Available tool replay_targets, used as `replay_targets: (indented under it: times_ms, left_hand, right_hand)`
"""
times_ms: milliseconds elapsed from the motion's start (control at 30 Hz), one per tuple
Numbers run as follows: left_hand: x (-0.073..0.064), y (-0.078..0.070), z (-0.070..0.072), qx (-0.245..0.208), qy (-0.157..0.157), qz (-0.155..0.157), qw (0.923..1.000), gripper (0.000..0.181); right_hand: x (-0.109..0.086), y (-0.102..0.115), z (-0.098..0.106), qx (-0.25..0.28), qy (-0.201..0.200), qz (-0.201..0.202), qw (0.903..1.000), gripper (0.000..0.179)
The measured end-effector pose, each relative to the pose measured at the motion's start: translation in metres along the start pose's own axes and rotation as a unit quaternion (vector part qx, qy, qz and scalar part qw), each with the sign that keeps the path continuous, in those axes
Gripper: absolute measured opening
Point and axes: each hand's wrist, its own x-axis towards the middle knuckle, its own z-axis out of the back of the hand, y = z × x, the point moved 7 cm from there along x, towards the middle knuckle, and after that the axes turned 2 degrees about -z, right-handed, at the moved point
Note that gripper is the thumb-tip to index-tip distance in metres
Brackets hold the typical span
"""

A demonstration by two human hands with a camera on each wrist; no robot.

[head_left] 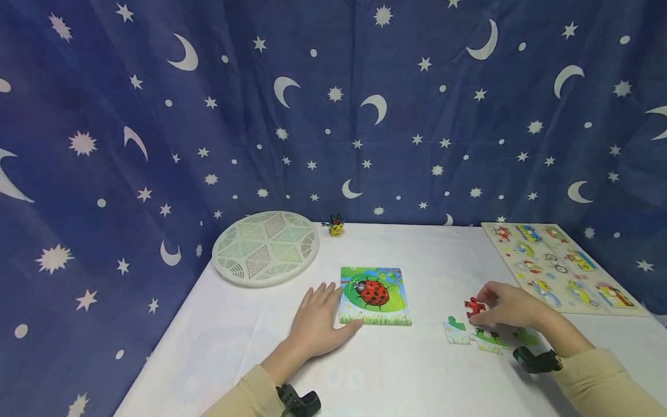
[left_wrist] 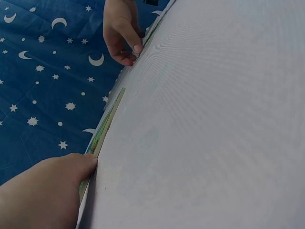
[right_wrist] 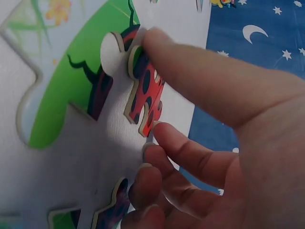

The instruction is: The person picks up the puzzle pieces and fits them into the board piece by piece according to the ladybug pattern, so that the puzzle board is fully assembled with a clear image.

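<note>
A square ladybug puzzle picture (head_left: 376, 315) lies flat on the white table. My left hand (head_left: 312, 324) is laid beside it with fingers spread, the thumb against its near-left corner; in the left wrist view the thumb (left_wrist: 78, 164) touches the puzzle's edge (left_wrist: 107, 119). On the right, my right hand (head_left: 508, 304) pinches a red, black-spotted puzzle piece (head_left: 474, 308) between thumb and fingers. The right wrist view shows this piece (right_wrist: 148, 93) tilted above the table. Under and beside that hand are loose pieces, among them a green-and-white corner piece (head_left: 456, 333) and a grassy piece (head_left: 488, 344).
A round pale-green latticed disc (head_left: 266, 249) lies at the back left. Near it stands a small yellow-and-black figure (head_left: 336, 225). A wooden vehicle puzzle board (head_left: 563, 266) lies at the back right. Behind the table hangs a blue star-and-moon curtain (head_left: 333, 116).
</note>
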Motion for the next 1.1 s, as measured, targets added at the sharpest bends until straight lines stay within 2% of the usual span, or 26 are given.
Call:
replay_targets:
  times_ms: [167, 333, 567, 733, 867, 1100]
  left_hand:
    - [0.004, -0.001, 0.000, 0.008, 0.010, 0.000, 0.9999, 0.091]
    - [0.008, -0.001, 0.002, 0.016, 0.008, -0.001, 0.9998, 0.092]
    - [0.006, 0.001, 0.000, 0.019, 0.022, 0.005, 0.9996, 0.092]
    - [0.009, 0.001, 0.001, 0.020, 0.031, 0.007, 0.9993, 0.092]
    - [0.008, 0.001, 0.001, 0.019, 0.032, 0.008, 0.9993, 0.092]
    - [0.008, 0.003, 0.000, 0.020, 0.032, 0.008, 0.9993, 0.092]
  right_hand:
    - [-0.001, 0.005, 0.001, 0.003, 0.005, 0.000, 1.0000, 0.055]
    - [0.003, 0.007, 0.006, 0.004, 0.010, -0.002, 0.9999, 0.055]
    - [0.008, 0.011, 0.002, 0.042, 0.011, -0.008, 0.9990, 0.060]
    - [0.019, 0.023, 0.004, 0.054, 0.011, -0.014, 0.9984, 0.055]
    - [0.026, 0.040, -0.002, 0.104, 0.009, -0.008, 0.9945, 0.048]
    - [0.036, 0.068, -0.017, 0.202, 0.006, 0.016, 0.9793, 0.042]
